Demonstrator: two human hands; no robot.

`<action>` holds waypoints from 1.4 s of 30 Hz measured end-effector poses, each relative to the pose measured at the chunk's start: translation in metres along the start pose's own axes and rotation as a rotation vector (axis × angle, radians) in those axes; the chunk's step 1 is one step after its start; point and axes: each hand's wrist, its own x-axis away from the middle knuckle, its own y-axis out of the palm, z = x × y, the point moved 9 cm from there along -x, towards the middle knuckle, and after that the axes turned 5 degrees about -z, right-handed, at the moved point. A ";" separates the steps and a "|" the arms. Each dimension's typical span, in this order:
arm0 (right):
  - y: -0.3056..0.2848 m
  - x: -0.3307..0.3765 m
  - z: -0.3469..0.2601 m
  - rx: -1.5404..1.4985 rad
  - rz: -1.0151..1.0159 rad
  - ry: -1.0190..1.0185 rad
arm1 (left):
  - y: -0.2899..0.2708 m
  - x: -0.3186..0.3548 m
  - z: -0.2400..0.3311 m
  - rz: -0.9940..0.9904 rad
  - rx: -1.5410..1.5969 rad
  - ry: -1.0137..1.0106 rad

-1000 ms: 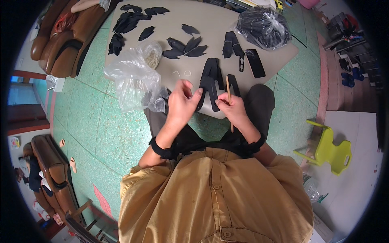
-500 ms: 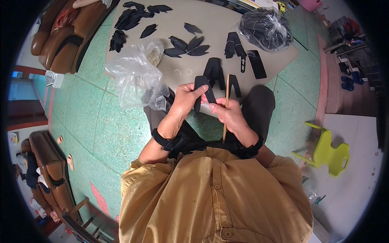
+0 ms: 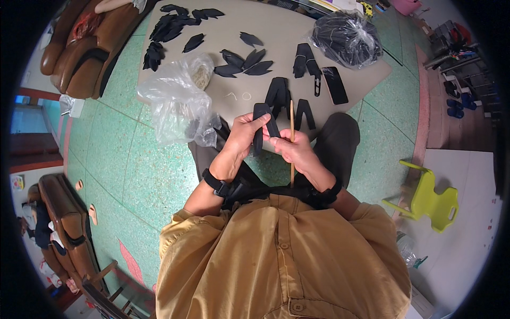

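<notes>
My left hand is closed on a folded black fabric strip, its thumb pressed over the strip near the top fold. Close beside it, my right hand is closed, its fingertips at the lower end of the strip's right leg. A thin wooden stick runs upright through the right hand, sticking out above and below it. Just beyond the hands, two more folded black strips lie on the table: a wider one and a narrower one.
On the beige table are black leaf-shaped pieces, a clear plastic bag, a phone, a strip bundle and a filled bag. Two small pale loops lie nearby. A green chair stands right.
Both hands, the strip and the stick have shifted slightly left and a little nearer to me. The stick stands more upright than before. The grips look the same.
</notes>
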 end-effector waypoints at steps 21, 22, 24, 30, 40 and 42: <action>-0.013 -0.001 0.009 0.276 -0.030 -0.092 | 0.000 0.008 0.012 -0.094 -0.222 0.038; -0.010 -0.001 0.007 0.272 -0.049 -0.077 | 0.000 0.010 0.008 -0.097 -0.224 0.017; -0.013 0.000 -0.001 0.514 -0.026 -0.132 | 0.007 0.011 0.005 -0.122 -0.287 0.024; -0.051 -0.003 0.002 0.388 0.254 -0.179 | 0.030 0.017 -0.023 -0.293 -0.305 -0.208; -0.119 -0.001 -0.023 0.365 0.414 -0.145 | 0.019 -0.043 -0.025 -0.253 -0.401 -0.157; -0.143 -0.013 -0.020 0.398 0.435 -0.153 | -0.016 -0.072 -0.009 -0.086 -0.472 -0.090</action>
